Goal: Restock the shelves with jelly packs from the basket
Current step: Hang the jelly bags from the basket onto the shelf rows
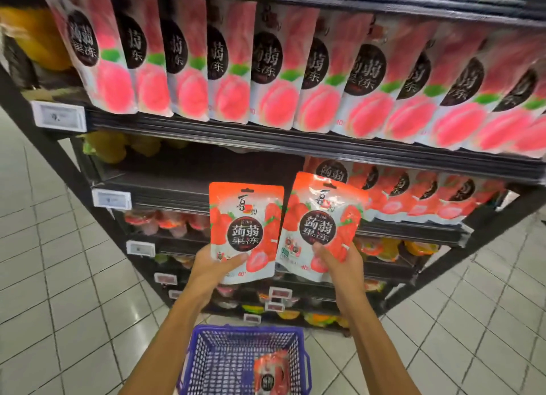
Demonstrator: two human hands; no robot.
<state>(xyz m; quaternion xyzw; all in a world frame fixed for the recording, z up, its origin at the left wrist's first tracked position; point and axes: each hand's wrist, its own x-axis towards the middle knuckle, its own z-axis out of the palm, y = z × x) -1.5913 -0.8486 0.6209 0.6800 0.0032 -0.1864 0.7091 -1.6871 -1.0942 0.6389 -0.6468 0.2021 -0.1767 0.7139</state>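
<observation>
My left hand [214,266] grips the bottom of a red strawberry jelly pack [246,217], held upright in front of the second shelf. Beside it my right hand [339,261] grips a second matching jelly pack [323,214], tilted slightly right. Both packs hang side by side, touching at their inner edges. Below me on the floor stands the purple basket [204,353] with one more red jelly pack [270,375] lying in it. The second shelf [183,185] has a dark open gap on its left half, and a row of strawberry packs [413,194] fills its right half.
Pink peach jelly packs [266,69] fill the top shelf in a row. Lower shelves hold cup jellies [165,220] in several colours, with price tags [111,199] on the shelf edges. White tiled floor [59,247] lies on both sides of the black rack.
</observation>
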